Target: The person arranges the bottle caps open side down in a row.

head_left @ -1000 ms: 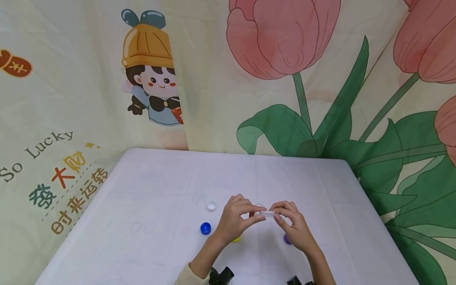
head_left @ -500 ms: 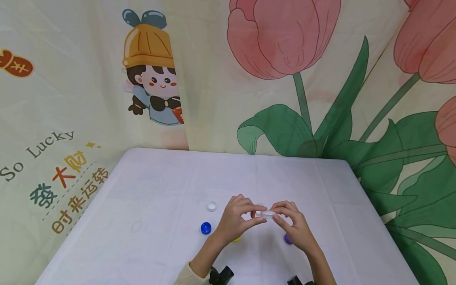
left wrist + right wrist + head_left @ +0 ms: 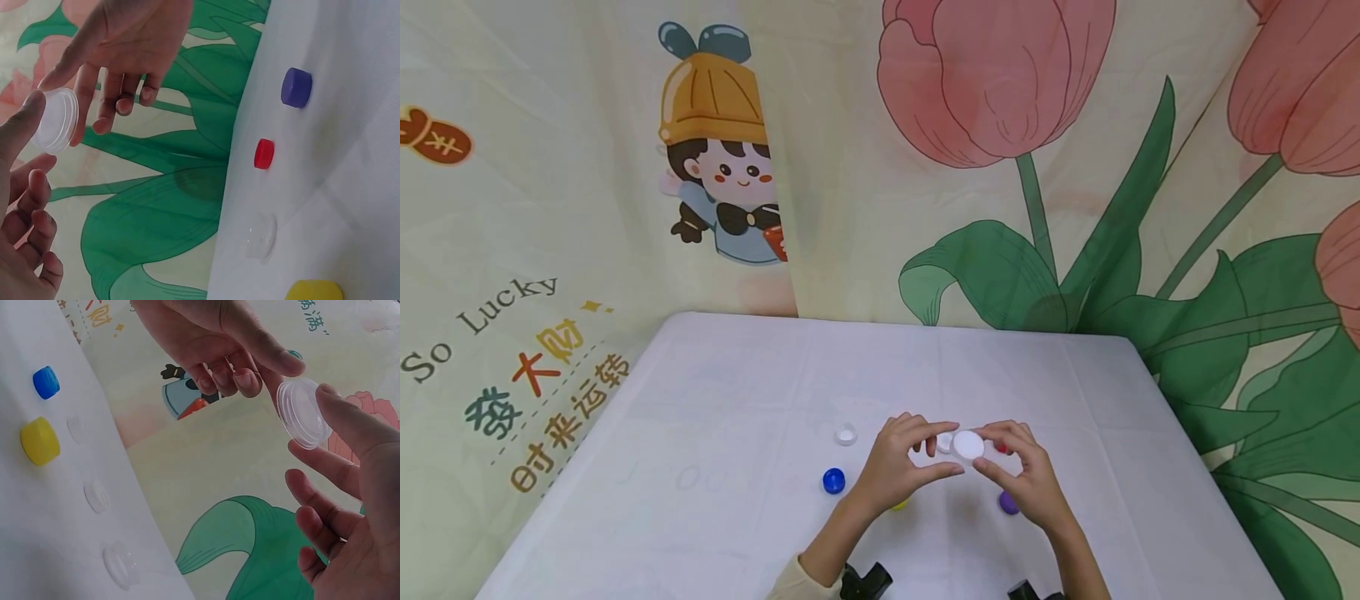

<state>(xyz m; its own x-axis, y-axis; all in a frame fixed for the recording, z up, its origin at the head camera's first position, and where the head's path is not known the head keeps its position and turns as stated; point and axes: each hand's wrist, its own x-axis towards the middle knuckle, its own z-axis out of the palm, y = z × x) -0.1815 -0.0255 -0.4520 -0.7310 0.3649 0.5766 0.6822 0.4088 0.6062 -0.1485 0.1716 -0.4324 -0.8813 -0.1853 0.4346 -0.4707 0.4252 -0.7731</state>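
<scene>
A round clear plastic lid (image 3: 967, 446) with a ridged rim is held up above the table, its flat face toward the head camera. My right hand (image 3: 1026, 475) pinches its rim between thumb and index finger; the other fingers are loosely bent. Around the lid's left side, my left hand (image 3: 895, 458) has thumb and index finger spread wider than the lid. In the right wrist view a small gap shows between the left thumb (image 3: 290, 362) and the lid; the left index fingertip is partly hidden behind it.
On the white table (image 3: 737, 392) lie a blue cap (image 3: 833, 481), a yellow cap (image 3: 314, 290), a red cap (image 3: 264, 154) and a purple cap (image 3: 1008, 502). Several clear lids, one of them at the left (image 3: 846, 434), lie there too. A printed cloth (image 3: 842, 167) hangs behind.
The lid has turned from nearly edge-on to face-on. My left thumb and index finger have spread apart. The red cap has come into sight behind the right hand.
</scene>
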